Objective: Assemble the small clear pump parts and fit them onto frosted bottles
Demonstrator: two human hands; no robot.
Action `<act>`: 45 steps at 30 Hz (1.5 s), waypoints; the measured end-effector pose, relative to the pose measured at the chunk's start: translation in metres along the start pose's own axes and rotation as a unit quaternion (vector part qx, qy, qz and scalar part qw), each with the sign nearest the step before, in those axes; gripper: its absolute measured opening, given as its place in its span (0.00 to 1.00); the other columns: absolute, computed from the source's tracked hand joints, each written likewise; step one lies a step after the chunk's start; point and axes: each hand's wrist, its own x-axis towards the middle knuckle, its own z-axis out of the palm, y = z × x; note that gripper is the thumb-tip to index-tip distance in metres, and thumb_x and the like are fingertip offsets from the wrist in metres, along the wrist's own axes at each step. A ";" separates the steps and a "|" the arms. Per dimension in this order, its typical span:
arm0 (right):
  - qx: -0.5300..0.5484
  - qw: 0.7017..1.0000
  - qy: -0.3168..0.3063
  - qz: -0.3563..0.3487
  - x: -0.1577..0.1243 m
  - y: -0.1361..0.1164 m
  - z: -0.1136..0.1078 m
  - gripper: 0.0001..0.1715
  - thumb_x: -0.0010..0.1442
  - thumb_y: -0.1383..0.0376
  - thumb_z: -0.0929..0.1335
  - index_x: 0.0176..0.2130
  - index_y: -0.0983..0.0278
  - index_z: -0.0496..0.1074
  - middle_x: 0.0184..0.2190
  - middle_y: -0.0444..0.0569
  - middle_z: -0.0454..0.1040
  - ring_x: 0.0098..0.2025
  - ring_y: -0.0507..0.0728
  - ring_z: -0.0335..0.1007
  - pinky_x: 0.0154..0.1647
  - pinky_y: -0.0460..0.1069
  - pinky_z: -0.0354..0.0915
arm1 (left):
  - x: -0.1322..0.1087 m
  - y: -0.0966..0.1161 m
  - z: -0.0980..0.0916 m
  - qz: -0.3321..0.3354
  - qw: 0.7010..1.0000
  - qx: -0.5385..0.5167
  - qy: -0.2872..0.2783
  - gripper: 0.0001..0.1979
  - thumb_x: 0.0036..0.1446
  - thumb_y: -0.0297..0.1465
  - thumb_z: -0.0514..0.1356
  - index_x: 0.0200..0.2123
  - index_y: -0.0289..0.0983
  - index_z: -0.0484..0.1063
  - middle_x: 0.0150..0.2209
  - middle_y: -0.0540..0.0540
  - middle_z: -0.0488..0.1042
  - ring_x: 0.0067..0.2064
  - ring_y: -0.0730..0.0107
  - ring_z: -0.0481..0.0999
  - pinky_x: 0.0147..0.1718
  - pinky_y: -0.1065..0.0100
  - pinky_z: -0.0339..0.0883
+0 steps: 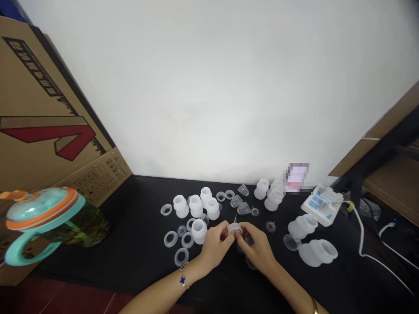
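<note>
My left hand (pixel 214 246) and my right hand (pixel 258 248) meet over the black table (pixel 137 248). Together they pinch a small clear silicone piece (pixel 234 228) with a thin stem sticking up. The fingers of both hands are curled around it. Just left of my left hand stands a white plastic bottle part (pixel 199 230), with several clear rings (pixel 178 244) lying flat beside it. More small clear caps (pixel 242 205) lie just beyond my hands.
Several white bottle parts (pixel 196 205) stand behind the rings; larger ones (pixel 317 252) lie on their sides at right. A white device (pixel 322 205) with a white cable (pixel 362 235) sits far right. A teal-and-orange lidded jug (pixel 46 222) and a cardboard box (pixel 42 117) stand left.
</note>
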 end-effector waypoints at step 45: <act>0.009 1.000 -0.005 0.017 0.002 -0.005 -0.002 0.14 0.68 0.58 0.65 0.36 0.61 0.76 0.30 0.46 0.81 0.32 0.56 0.76 0.34 0.47 0.68 | -0.001 0.008 -0.003 0.017 0.999 0.043 -0.011 0.18 0.63 0.37 0.55 0.22 0.36 0.70 0.19 0.53 0.63 0.24 0.73 0.59 0.25 0.70 0.49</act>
